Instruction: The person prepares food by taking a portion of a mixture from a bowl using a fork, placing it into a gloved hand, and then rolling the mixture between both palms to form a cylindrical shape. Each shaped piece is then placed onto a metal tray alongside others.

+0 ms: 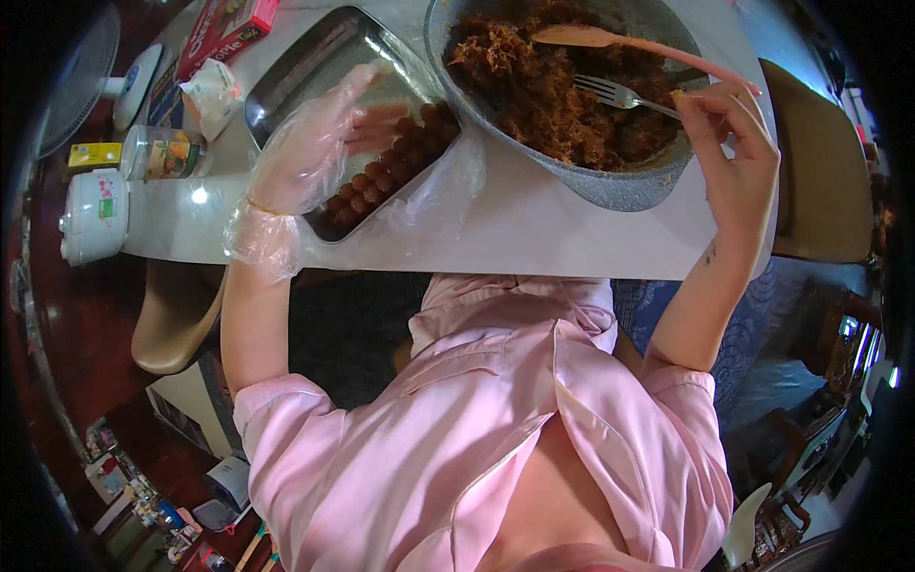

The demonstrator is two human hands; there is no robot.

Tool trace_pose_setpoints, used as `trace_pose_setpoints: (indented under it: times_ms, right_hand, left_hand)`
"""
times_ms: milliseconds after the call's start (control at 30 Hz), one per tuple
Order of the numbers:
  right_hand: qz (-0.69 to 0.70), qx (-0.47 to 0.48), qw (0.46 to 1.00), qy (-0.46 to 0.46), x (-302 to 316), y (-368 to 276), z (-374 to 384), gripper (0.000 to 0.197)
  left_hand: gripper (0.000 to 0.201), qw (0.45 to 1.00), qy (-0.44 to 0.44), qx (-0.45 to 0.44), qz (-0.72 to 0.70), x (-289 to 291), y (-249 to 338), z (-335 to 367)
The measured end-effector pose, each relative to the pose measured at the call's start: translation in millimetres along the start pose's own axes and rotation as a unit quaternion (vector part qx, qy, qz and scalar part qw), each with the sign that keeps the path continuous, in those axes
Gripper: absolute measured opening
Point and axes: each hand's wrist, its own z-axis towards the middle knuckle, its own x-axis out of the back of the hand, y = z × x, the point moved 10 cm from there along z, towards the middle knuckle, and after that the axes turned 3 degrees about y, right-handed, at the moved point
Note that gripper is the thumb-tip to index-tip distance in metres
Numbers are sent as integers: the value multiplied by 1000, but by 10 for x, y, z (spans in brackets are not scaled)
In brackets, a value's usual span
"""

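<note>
My left hand (307, 153), in a clear plastic glove held at the wrist by a band, is stretched open over a dark metal tray (297, 78). Brown balls (389, 173) lie in rows along the tray's near right side, beside my fingers. To the right stands a grey speckled pot (610, 189) with a brown shredded mixture (515, 88) in it. My bare right hand (736, 143) pinches the handle end of a metal fork (612, 93), whose tines rest on the mixture. A wooden spatula (577, 36) leans across the pot, its handle passing by my right knuckles.
A crumpled clear plastic sheet (443, 195) lies between tray and pot. Left of the tray are a white packet (212, 95), a red box (224, 33), a clear jar (164, 153) and a white appliance (93, 217). Chairs (824, 167) flank the white table (610, 234).
</note>
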Motion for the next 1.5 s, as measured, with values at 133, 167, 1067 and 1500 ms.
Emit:
trace_pose_setpoints:
  times_ms: [133, 167, 1067, 1500]
  right_hand:
    - [4, -22, 1000, -16, -49, 85, 16, 8]
    - [2, -23, 1000, -17, -47, 72, 32, 8]
    - [-258, 86, 929, -251, -545, 293, 225, 9]
    - [-287, 24, 898, -333, -640, 226, 334, 19]
  left_hand:
    - [65, 981, -1, -128, -147, 347, -256, 68]
    - [65, 981, -3, -128, -148, 378, -290, 64]
    - [47, 939, 176, -291, -54, -596, 729, -608]
    - [55, 924, 50, -338, -168, -1213, 606, -224]
